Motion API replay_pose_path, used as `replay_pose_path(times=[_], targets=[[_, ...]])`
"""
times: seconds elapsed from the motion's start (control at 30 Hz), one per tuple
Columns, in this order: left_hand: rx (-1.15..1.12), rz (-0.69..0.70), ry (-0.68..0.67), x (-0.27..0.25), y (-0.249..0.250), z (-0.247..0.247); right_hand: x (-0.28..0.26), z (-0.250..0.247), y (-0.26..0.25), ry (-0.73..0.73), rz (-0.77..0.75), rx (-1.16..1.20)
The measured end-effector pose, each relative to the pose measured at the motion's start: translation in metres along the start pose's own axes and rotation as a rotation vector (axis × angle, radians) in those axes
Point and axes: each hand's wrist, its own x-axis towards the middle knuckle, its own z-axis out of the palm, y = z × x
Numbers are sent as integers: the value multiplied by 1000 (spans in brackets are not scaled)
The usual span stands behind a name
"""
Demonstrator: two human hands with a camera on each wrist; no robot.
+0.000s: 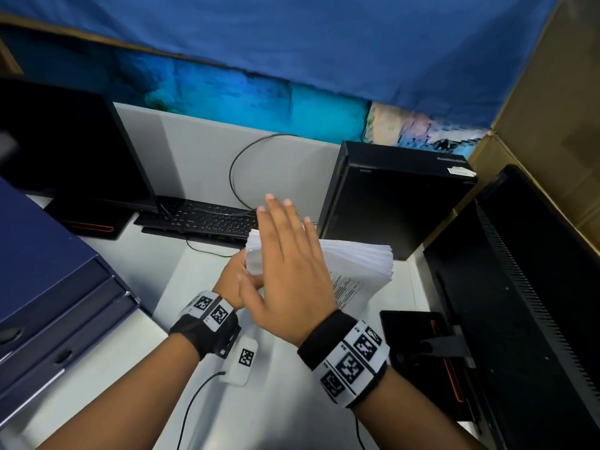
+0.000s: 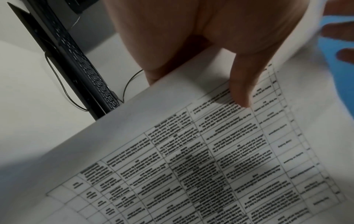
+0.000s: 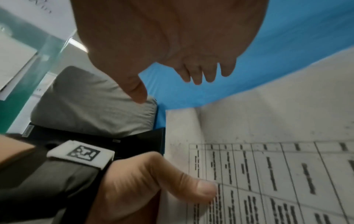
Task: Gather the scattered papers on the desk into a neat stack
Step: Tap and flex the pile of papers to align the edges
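A thick stack of white papers with a printed table on top is tilted up off the white desk, in front of the computer tower. My left hand grips the stack's near left edge, thumb on the top sheet and fingers underneath. The same thumb shows pressing the printed page in the right wrist view. My right hand is held flat above the stack with fingers straight, holding nothing.
A black keyboard and its cable lie behind the stack. A black computer tower stands right behind it. Monitors flank the desk, left and right. Blue drawers sit left, a white tagged device near.
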Motion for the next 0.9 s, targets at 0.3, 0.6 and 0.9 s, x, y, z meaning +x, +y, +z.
replay_pose_path(times=[0.3, 0.6, 0.9], targets=[[-118, 130, -61, -6, 6, -6, -18, -8, 21, 18, 142, -129], [-72, 75, -65, 0, 3, -10, -41, -19, 62, -18, 339, -297], [-89, 61, -33, 0, 3, -7, -71, 6, 138, 235, 635, 1073]])
